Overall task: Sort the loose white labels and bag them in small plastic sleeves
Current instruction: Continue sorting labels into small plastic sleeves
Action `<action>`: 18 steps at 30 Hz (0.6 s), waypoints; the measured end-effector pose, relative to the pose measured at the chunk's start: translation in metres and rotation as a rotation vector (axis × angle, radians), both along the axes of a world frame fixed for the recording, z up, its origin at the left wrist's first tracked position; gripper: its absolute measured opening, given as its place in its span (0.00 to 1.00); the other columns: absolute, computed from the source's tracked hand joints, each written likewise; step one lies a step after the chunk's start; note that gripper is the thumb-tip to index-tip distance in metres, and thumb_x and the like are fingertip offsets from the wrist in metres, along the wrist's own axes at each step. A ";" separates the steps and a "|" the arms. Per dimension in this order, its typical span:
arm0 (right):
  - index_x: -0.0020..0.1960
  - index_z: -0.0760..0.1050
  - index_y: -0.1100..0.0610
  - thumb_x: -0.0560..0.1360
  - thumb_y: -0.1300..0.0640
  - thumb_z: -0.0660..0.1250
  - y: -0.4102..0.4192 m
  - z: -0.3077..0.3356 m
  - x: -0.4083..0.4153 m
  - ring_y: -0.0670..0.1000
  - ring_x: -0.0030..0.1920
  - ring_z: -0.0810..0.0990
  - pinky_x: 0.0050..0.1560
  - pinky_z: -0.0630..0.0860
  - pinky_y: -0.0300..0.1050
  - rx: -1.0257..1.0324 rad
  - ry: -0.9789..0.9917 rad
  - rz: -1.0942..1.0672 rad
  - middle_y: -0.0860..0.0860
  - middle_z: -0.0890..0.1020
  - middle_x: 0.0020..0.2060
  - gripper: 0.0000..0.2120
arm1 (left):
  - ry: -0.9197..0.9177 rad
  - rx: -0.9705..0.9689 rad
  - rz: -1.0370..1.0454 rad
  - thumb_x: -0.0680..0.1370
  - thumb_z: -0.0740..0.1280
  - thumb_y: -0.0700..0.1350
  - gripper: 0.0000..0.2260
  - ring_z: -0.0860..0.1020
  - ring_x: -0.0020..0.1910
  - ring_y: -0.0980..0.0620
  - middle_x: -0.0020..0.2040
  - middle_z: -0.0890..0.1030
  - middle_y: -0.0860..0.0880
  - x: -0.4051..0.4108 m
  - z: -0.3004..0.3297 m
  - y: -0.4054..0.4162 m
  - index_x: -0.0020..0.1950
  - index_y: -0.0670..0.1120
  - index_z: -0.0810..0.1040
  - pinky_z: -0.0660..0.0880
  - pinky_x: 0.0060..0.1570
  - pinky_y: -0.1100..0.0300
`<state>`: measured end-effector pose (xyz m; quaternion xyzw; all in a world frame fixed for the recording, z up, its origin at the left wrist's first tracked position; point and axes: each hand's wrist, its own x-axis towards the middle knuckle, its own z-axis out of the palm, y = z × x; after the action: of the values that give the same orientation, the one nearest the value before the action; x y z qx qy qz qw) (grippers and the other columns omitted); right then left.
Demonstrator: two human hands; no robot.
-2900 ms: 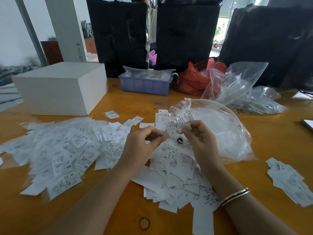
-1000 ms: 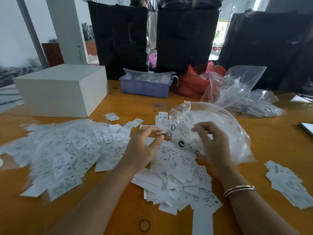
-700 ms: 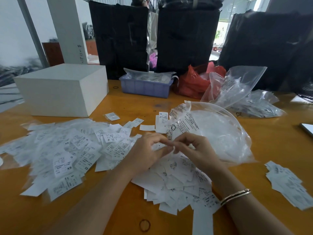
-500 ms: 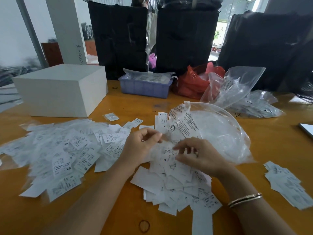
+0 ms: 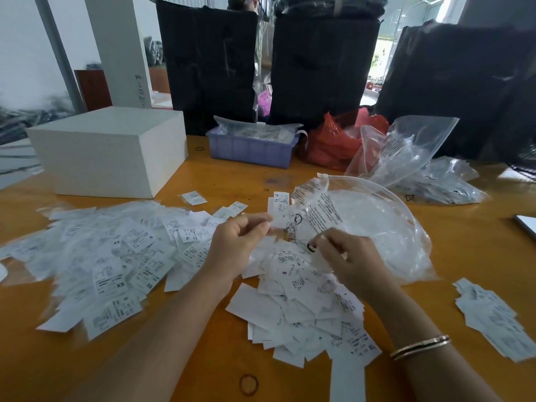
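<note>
A heap of loose white labels (image 5: 301, 300) lies on the orange table (image 5: 470, 245) straight in front of me. My left hand (image 5: 235, 245) hovers over its far edge, thumb and forefinger pinching a small white label. My right hand (image 5: 351, 262), blurred, has its fingers curled and pinches another label just above the heap. To the left spreads a wide layer of size-printed labels (image 5: 116, 256), many under shiny clear plastic. A large clear bag (image 5: 377, 221) lies open behind my right hand.
A white box (image 5: 110, 152) stands at the back left, with a blue bin (image 5: 252, 149), a red bag (image 5: 333, 143) and clear bags (image 5: 406, 146) behind. A small label stack (image 5: 493, 317) lies right. A rubber band (image 5: 248, 384) lies near the front edge. Black bags line the back.
My hands met over the heap, then parted. The left hand has lifted slightly with its label, and the right hand has risen from the heap with a label.
</note>
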<state>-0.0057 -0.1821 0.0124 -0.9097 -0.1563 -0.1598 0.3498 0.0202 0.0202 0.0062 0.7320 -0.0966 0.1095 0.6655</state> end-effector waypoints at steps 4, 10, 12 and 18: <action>0.40 0.74 0.46 0.79 0.52 0.53 0.015 -0.008 0.001 0.46 0.29 0.74 0.25 0.70 0.41 0.489 -0.050 -0.142 0.45 0.76 0.31 0.14 | -0.006 0.009 0.008 0.77 0.67 0.44 0.05 0.80 0.40 0.66 0.39 0.84 0.58 -0.002 0.001 -0.001 0.48 0.50 0.83 0.72 0.37 0.76; 0.48 0.74 0.54 0.82 0.54 0.50 0.027 -0.009 0.003 0.49 0.20 0.73 0.19 0.66 0.39 0.716 0.106 -0.172 0.51 0.75 0.25 0.15 | -0.015 0.032 -0.026 0.75 0.70 0.44 0.04 0.81 0.38 0.64 0.36 0.84 0.57 -0.003 0.003 -0.003 0.40 0.51 0.82 0.72 0.37 0.76; 0.53 0.74 0.53 0.83 0.54 0.52 0.028 -0.008 0.003 0.51 0.23 0.77 0.23 0.69 0.41 0.752 0.176 -0.130 0.51 0.78 0.28 0.12 | -0.012 0.052 -0.018 0.74 0.71 0.46 0.05 0.80 0.38 0.64 0.36 0.84 0.58 -0.002 0.002 -0.004 0.38 0.49 0.82 0.71 0.36 0.77; 0.57 0.73 0.50 0.79 0.68 0.53 0.026 -0.006 0.007 0.52 0.29 0.80 0.29 0.71 0.46 0.792 0.248 -0.054 0.51 0.79 0.37 0.16 | 0.007 0.062 -0.036 0.77 0.67 0.42 0.04 0.79 0.36 0.63 0.38 0.84 0.56 -0.002 -0.001 -0.004 0.47 0.47 0.82 0.72 0.34 0.75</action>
<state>0.0017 -0.1560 0.0063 -0.7211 -0.0157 -0.1057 0.6845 0.0184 0.0159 0.0050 0.7508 -0.1109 0.0917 0.6446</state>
